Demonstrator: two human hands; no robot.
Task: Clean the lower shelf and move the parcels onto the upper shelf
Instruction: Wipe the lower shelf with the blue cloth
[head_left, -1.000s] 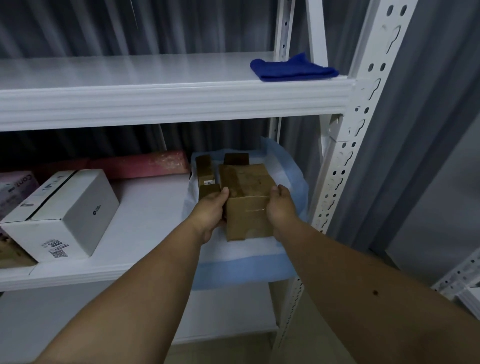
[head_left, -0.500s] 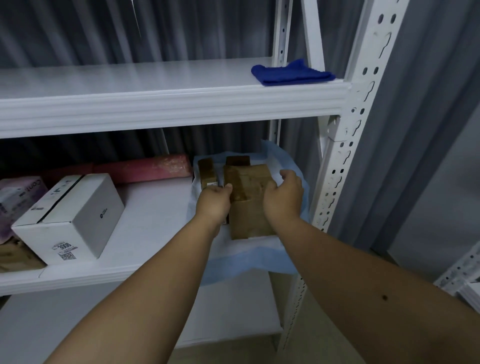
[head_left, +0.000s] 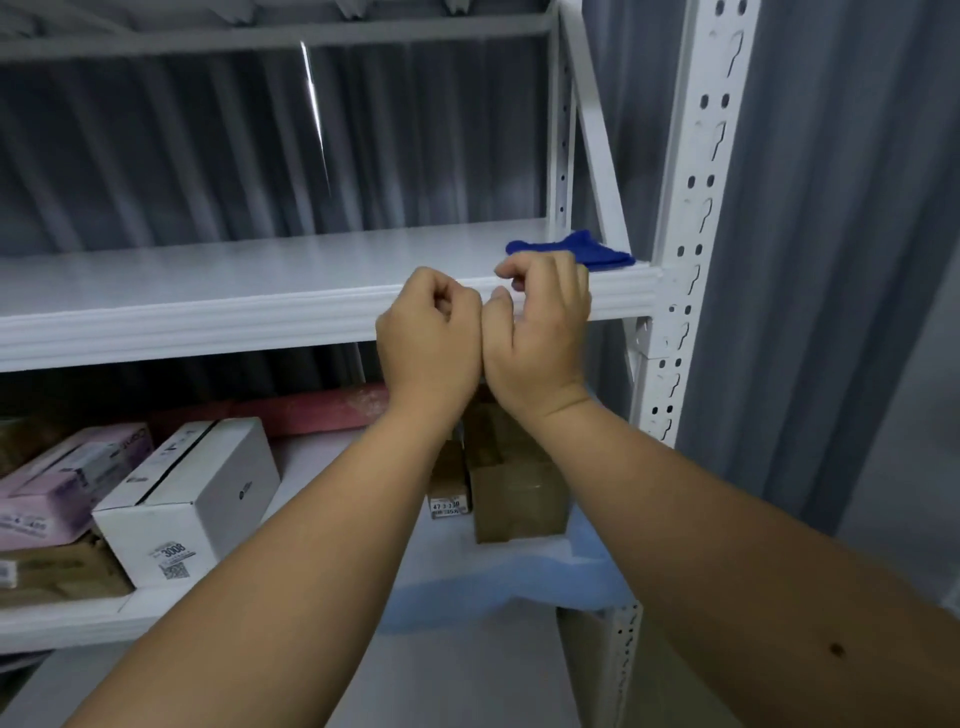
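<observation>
Hovering mid-frame, the left hand (head_left: 428, 332) and right hand (head_left: 540, 322) were curled, holding nothing. Gripping the brown cardboard parcel (head_left: 514, 483) from both sides would seem best.

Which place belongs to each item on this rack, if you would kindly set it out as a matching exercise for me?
Things:
1. blue cloth
2. white box
3. brown parcel
4. red roll

Places:
A. lying along the back of the lower shelf
B. on the blue and white pad at the right end of the lower shelf
C. at the right end of the upper shelf
D. on the left part of the lower shelf, beside the pink box

Pairs: 1-C, 2-D, 3-B, 4-A
</observation>
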